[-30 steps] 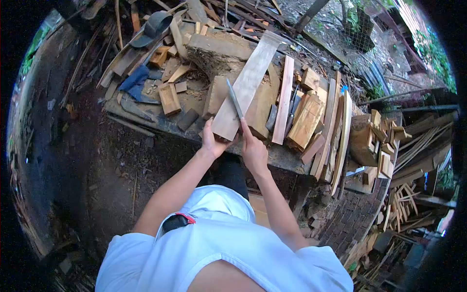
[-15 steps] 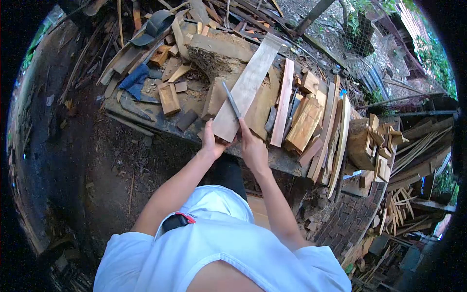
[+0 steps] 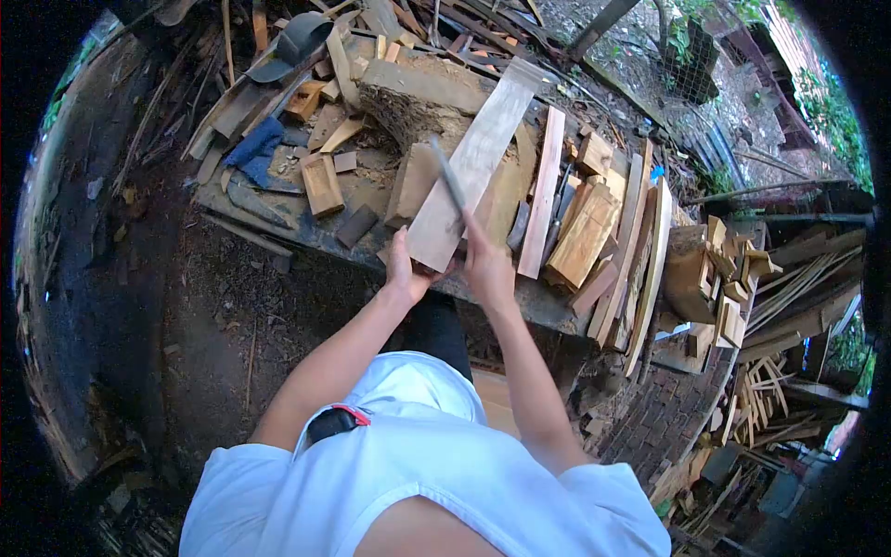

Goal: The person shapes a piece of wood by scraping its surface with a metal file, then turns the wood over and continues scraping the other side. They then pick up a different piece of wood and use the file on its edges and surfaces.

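A long flat wooden plank (image 3: 475,162) slants away from me, its far end at the back of the workbench. My left hand (image 3: 406,271) is closed round the plank's near end, thumb at its left edge and fingers underneath. In my right hand (image 3: 487,269) is a narrow grey metal tool (image 3: 448,176), file-like or blade-like and blurred. It lies diagonally across the plank's face, pointing up and left. The right fingers are wrapped round its lower end, near the plank's right edge; the handle is hidden.
The cluttered workbench (image 3: 297,218) holds a blue cloth (image 3: 257,148), a dark cap (image 3: 295,46) and a hollowed wood block (image 3: 322,186). Right of the plank lie a pinkish strip (image 3: 542,195), a thick timber block (image 3: 585,232) and long slats (image 3: 650,269). Scrap wood is piled behind.
The grey tool has shifted slightly up and right along the plank, and my right hand has moved a little right with it. My left hand keeps its hold on the plank.
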`<state>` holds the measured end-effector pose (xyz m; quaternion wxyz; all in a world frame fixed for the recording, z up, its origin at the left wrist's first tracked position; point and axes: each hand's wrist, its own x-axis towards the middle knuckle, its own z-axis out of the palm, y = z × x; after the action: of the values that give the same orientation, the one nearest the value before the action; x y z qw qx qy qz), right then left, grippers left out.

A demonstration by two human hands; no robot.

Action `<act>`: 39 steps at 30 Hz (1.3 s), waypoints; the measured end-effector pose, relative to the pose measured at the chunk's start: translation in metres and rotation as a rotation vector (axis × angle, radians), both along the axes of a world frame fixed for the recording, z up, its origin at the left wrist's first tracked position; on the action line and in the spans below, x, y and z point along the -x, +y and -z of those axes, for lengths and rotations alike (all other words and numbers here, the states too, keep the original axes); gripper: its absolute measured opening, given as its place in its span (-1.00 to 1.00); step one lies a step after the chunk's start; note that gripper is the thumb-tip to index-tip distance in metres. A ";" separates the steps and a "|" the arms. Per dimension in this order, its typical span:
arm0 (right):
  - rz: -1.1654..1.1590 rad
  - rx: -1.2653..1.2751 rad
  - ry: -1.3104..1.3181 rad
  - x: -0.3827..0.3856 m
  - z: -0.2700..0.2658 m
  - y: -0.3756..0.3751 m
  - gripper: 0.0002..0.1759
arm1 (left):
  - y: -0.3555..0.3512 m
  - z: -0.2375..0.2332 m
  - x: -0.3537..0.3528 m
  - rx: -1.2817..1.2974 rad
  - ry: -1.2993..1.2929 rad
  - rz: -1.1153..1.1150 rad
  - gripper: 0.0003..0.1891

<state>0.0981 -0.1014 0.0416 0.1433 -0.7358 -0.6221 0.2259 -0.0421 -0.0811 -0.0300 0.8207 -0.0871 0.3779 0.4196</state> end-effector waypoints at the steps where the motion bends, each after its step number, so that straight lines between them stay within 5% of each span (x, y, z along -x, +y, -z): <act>1: 0.058 0.034 0.028 -0.004 -0.001 0.014 -0.50 | -0.001 0.001 -0.001 0.008 -0.008 0.008 -0.46; 4: 0.147 0.032 0.000 -0.014 0.006 0.052 -0.50 | -0.002 0.003 -0.001 0.018 -0.015 0.012 -0.44; 13: 0.029 -0.034 0.026 0.001 0.013 -0.008 -0.42 | -0.003 0.002 -0.002 -0.003 0.053 -0.002 -0.37; 20: 0.161 -0.034 0.037 -0.016 0.028 0.051 -0.37 | -0.001 -0.007 -0.001 0.017 0.007 0.006 -0.45; 26: 0.078 -0.170 0.159 0.010 0.027 -0.025 -0.42 | -0.004 0.009 0.001 -0.045 0.019 0.001 -0.45; 32: 0.263 -0.019 0.131 -0.012 0.029 0.048 -0.40 | 0.001 -0.010 0.000 0.074 0.060 0.014 -0.44; 36: 0.141 -0.261 0.185 0.000 0.043 0.004 -0.39 | 0.000 -0.004 0.002 -0.007 0.008 0.033 -0.44; 39: 0.124 -0.181 0.235 0.008 0.033 -0.016 -0.38 | 0.000 -0.013 0.001 0.007 0.052 0.026 -0.44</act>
<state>0.0905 -0.1177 0.0089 0.2942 -0.7254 -0.5724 0.2441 -0.0433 -0.0806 -0.0169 0.8158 -0.0741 0.4015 0.4096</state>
